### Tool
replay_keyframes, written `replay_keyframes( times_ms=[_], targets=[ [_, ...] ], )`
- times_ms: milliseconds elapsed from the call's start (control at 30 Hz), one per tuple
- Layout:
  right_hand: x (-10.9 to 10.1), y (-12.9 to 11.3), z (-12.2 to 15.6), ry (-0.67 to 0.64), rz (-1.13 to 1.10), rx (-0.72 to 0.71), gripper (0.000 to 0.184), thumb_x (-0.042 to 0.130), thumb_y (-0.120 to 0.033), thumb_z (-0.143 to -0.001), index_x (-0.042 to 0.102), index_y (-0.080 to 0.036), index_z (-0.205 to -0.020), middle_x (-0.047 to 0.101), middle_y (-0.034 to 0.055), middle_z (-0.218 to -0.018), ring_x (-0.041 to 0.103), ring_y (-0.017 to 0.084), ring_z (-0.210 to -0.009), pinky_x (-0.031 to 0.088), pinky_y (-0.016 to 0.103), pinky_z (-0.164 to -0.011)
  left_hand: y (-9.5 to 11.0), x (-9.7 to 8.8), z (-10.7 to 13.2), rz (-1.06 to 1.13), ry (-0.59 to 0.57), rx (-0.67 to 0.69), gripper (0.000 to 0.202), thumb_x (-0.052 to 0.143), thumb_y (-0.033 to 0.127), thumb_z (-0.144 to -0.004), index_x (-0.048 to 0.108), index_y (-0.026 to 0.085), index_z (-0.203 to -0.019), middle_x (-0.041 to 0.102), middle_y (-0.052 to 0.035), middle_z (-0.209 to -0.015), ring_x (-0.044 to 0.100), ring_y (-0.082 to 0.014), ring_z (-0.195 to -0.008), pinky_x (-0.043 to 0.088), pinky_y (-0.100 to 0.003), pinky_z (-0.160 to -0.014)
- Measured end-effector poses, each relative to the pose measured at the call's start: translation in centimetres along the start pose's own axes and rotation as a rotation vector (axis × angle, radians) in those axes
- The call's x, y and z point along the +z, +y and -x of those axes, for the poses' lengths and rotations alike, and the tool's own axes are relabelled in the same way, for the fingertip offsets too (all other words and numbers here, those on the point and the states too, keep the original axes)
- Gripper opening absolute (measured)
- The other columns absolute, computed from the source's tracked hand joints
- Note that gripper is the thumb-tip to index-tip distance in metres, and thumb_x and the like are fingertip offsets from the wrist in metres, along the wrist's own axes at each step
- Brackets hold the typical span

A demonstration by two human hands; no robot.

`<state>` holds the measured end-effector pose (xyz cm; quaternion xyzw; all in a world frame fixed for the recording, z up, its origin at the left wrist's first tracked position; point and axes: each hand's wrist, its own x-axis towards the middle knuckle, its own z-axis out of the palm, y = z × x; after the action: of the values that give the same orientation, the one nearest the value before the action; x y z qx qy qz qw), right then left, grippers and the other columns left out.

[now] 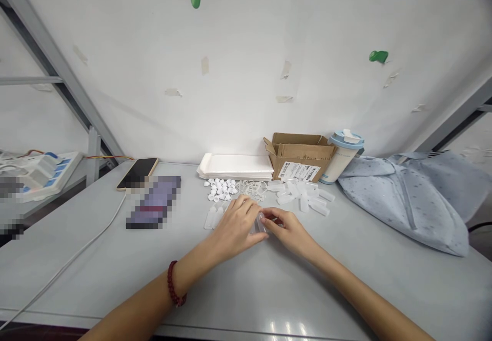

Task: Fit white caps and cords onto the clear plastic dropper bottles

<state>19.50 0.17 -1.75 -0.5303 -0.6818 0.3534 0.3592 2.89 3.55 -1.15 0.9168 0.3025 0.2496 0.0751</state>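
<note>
Red bead bracelet (172, 284) on the left wrist. Left hand (234, 226) and right hand (290, 231) meet mid-tabletop (246, 290). The fingers of both are pinched on one small clear vial (262, 223), held between them just above the surface. Two more vials (213, 217) lie just left of the left hand. Behind the hands: a pile of white caps (221, 188), thin cords (251, 187) and a heap of vials (303, 197). Farther back, along the wall: phone (137, 173), white trays (235, 167), carton (300, 157), cup (342, 156). Blue cloth (415, 197) far right.
</note>
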Motion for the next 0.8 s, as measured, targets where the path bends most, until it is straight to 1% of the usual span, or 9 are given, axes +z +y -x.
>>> replay_keyframes(
  times_ms=[100, 233, 367, 500, 800],
  targets=[
    [0.02, 0.21, 0.05, 0.0, 0.028, -0.012, 0.027, 0.046, -0.027, -0.085, 0.063, -0.016, -0.104, 0.065, 0.0043, -0.086, 0.058, 0.017, -0.078, 0.045, 0.028, -0.069, 0.16, -0.12, 0.03, -0.005, -0.009, -0.005, 0.031, 0.065, 0.033, -0.073, 0.051, 0.018, -0.096, 0.056, -0.0061, -0.097, 0.046, -0.0254, -0.097, 0.041, -0.039, -0.08],
    [0.1, 0.37, 0.09, 0.011, 0.09, -0.039, 0.024, 0.047, -0.025, -0.084, 0.063, -0.016, -0.1, 0.065, 0.0041, -0.084, 0.058, 0.016, -0.074, 0.045, 0.028, -0.066, 0.23, -0.1, 0.1, -0.005, -0.02, -0.011, 0.026, 0.061, 0.03, -0.075, 0.05, 0.019, -0.096, 0.055, -0.0064, -0.096, 0.045, -0.0252, -0.097, 0.041, -0.039, -0.079],
    [0.16, 0.24, 0.09, 0.017, 0.153, -0.059, 0.022, 0.047, -0.024, -0.084, 0.063, -0.017, -0.098, 0.063, 0.0039, -0.081, 0.056, 0.015, -0.07, 0.044, 0.028, -0.062, 0.14, 0.06, 0.12, -0.007, -0.021, -0.017, 0.025, 0.06, 0.026, -0.073, 0.05, 0.019, -0.095, 0.054, -0.0065, -0.097, 0.045, -0.0254, -0.097, 0.041, -0.039, -0.08],
    [0.15, 0.12, 0.09, 0.015, 0.186, -0.062, 0.02, 0.047, -0.023, -0.084, 0.063, -0.017, -0.095, 0.061, 0.0035, -0.079, 0.055, 0.015, -0.069, 0.044, 0.027, -0.062, 0.09, 0.05, 0.13, -0.017, -0.035, -0.032, 0.023, 0.057, 0.024, -0.073, 0.05, 0.019, -0.094, 0.054, -0.0067, -0.096, 0.045, -0.0258, -0.097, 0.041, -0.04, -0.08],
    [0.21, 0.12, 0.21, 0.006, 0.225, -0.072, 0.017, 0.048, -0.022, -0.083, 0.062, -0.017, -0.091, 0.058, 0.0035, -0.078, 0.054, 0.015, -0.07, 0.043, 0.027, -0.062, 0.03, 0.08, 0.14, -0.046, -0.068, -0.034, 0.022, 0.055, 0.023, -0.075, 0.051, 0.019, -0.096, 0.054, -0.0069, -0.097, 0.045, -0.0255, -0.097, 0.042, -0.039, -0.079]
  ],
)
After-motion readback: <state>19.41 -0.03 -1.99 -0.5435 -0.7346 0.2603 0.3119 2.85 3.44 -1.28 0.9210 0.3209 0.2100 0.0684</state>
